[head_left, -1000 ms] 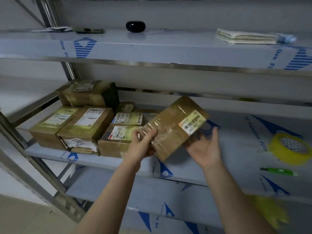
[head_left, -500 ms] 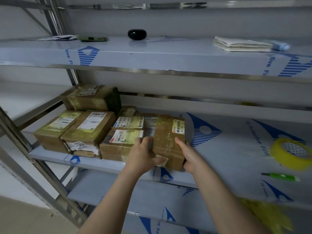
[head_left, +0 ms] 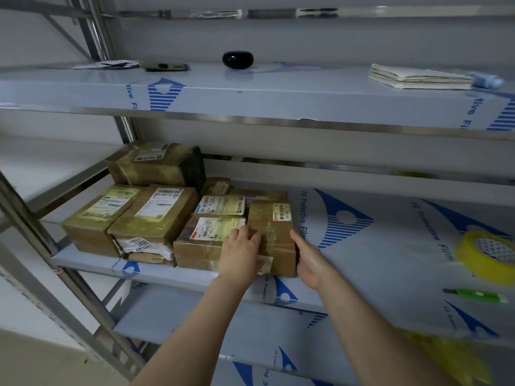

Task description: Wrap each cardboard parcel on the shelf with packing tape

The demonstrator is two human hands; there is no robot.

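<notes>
A taped brown cardboard parcel [head_left: 274, 232] with a small barcode label lies flat on the middle shelf [head_left: 376, 246], at the right end of a group of several parcels [head_left: 156, 215]. My left hand [head_left: 241, 253] rests on its left front corner, fingers lying over the top edge. My right hand [head_left: 309, 260] presses flat against its right side, fingers straight. A yellow roll of packing tape [head_left: 486, 254] lies far right on the same shelf.
A green utility knife [head_left: 476, 296] lies in front of the tape roll. The upper shelf [head_left: 250, 93] holds a phone [head_left: 164, 66], a black oval object [head_left: 237, 59] and folded paper [head_left: 420, 76]. A metal upright [head_left: 41, 246] stands at the left.
The parcel was held up tilted above the shelf a second ago. It now lies flat beside the other parcels, with both hands still on its sides.
</notes>
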